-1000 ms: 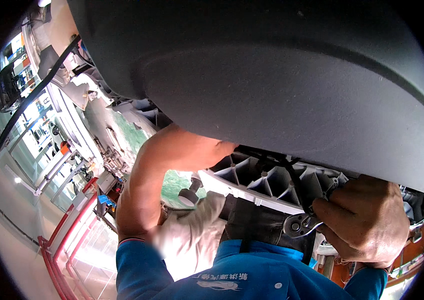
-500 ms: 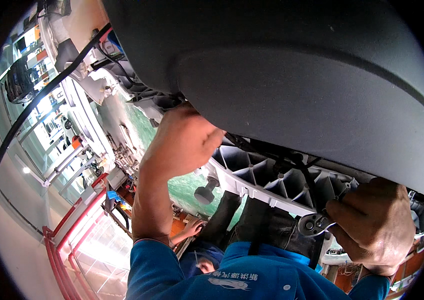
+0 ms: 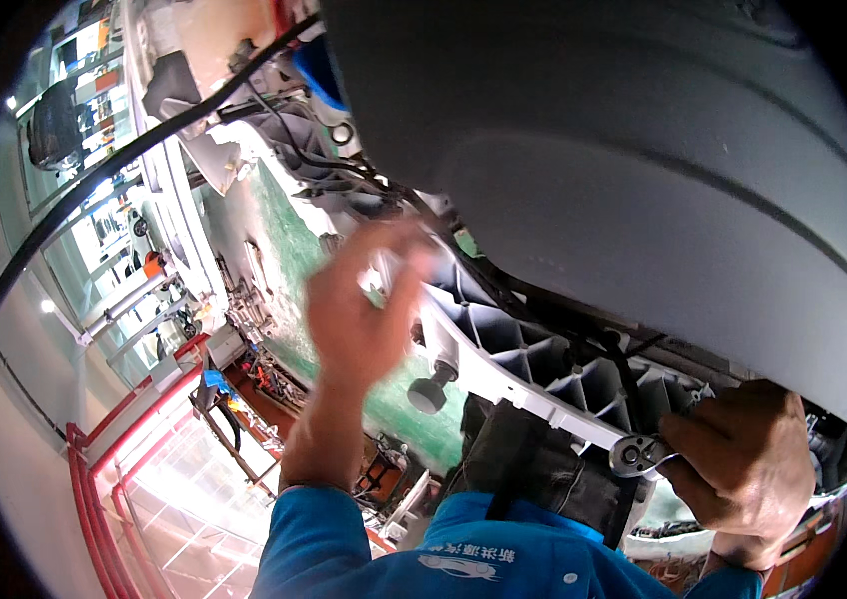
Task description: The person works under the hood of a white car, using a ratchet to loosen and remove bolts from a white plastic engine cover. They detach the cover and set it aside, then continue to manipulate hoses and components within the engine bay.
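A ratchet wrench (image 3: 633, 456) shows its round metal head at the fingers of my right hand (image 3: 743, 464), which is closed around its handle. Behind that hand is the lower edge of a large dark grey panel (image 3: 633, 200). My left hand (image 3: 354, 309) is smeared by motion beside the left end of a light grey ribbed frame (image 3: 533, 397); I see nothing held in it, and its fingers are too blurred to read. Black wiring (image 3: 503, 297) runs between the panel and the frame. A dark round-ended stub (image 3: 428, 394) hangs below the frame.
A long black cable (image 3: 99, 185) curves down the left side. Red rails (image 3: 94, 499) stand at the lower left, near tools and parts scattered over the floor (image 3: 289, 384). Green flooring (image 3: 399, 414) shows beneath the frame.
My left hand has come away from the panel's edge. The panel and frame appear shifted rightward and tilted in view. My right hand keeps its grip on the ratchet wrench.
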`<state>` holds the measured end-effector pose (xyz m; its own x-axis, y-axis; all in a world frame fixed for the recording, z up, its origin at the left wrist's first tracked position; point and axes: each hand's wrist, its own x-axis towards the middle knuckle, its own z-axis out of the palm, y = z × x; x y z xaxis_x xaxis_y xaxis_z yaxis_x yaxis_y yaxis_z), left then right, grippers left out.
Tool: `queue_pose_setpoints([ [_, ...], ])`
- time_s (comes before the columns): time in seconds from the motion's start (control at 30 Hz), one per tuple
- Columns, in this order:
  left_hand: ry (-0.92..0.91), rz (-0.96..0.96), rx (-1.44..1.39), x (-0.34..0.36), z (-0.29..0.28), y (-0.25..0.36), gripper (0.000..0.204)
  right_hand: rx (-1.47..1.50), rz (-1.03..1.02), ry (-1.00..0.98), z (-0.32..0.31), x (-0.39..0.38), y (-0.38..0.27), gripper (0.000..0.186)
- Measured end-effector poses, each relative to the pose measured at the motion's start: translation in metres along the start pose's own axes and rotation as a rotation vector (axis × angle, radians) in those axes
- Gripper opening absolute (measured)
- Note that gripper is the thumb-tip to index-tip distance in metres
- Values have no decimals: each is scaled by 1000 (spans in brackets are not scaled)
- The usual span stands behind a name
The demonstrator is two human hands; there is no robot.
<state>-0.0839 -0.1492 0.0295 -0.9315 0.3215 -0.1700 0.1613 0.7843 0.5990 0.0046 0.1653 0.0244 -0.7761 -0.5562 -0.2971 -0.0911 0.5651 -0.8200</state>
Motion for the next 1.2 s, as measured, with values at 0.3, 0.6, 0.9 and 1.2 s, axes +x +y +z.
queue_pose_setpoints([
  [0.3,-423,330,-10,-27,46,26,36,-110,33,27,-7,-1,-1,20],
  [0.6,-438,308,-79,-22,44,47,21,12,-77,345,-12,-85,-33,24],
  [0.9,-654,308,-145,19,98,126,22,499,311,894,37,-224,-2,21],
  [1.2,-868,175,8,27,169,162,26,670,422,1004,53,-266,49,31],
])
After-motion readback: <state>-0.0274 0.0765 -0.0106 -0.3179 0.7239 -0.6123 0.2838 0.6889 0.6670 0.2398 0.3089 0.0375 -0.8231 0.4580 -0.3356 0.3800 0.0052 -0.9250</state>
